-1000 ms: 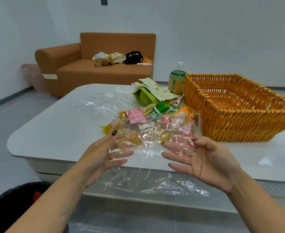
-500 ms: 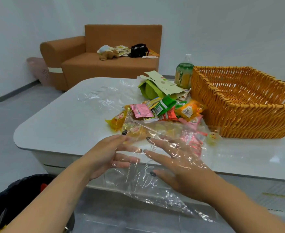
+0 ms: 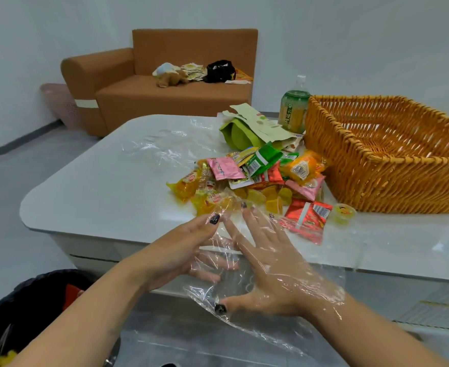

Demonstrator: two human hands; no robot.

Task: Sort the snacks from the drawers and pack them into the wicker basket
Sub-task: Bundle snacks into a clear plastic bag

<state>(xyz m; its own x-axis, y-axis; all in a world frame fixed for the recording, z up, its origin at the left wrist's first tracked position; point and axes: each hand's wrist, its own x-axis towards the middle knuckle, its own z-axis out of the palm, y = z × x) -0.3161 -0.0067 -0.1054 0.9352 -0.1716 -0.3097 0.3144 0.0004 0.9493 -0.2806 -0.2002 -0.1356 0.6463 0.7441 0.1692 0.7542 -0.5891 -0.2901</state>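
Two spread hands, right hand [image 3: 276, 263] inside clear glove [image 3: 247, 324], left hand [image 3: 183, 255] partly veiled.

Barcodes on green packet [image 3: 261, 160], orange packet [image 3: 301, 168], red packet [image 3: 308, 217]; digits illegible. Bottle [image 3: 293, 107] label: printed characters, unreadable. Other wrappers' print too blurred.
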